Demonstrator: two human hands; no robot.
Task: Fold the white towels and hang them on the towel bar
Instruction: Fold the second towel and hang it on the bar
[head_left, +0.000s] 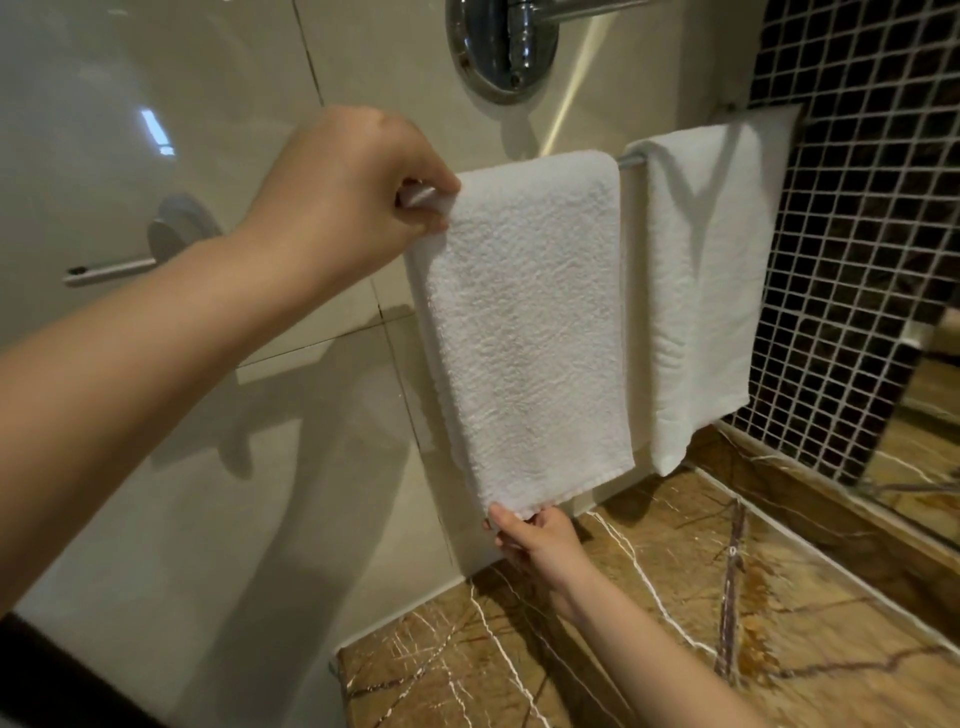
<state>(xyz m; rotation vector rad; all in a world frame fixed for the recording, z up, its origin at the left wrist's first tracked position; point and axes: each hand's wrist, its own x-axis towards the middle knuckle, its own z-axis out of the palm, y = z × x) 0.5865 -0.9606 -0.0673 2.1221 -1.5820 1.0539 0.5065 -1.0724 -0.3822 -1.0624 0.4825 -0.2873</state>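
Towel (524, 322) is hanging over the towel bar (631, 160), and I am pinching its top corner with my left hand (343, 192) and bottom hem with my right hand (540, 540), meaning to ease it level.

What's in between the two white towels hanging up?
Only a short bare bit of the towel bar, which shows in the head view. The nearer towel and the farther towel hang apart, not touching.
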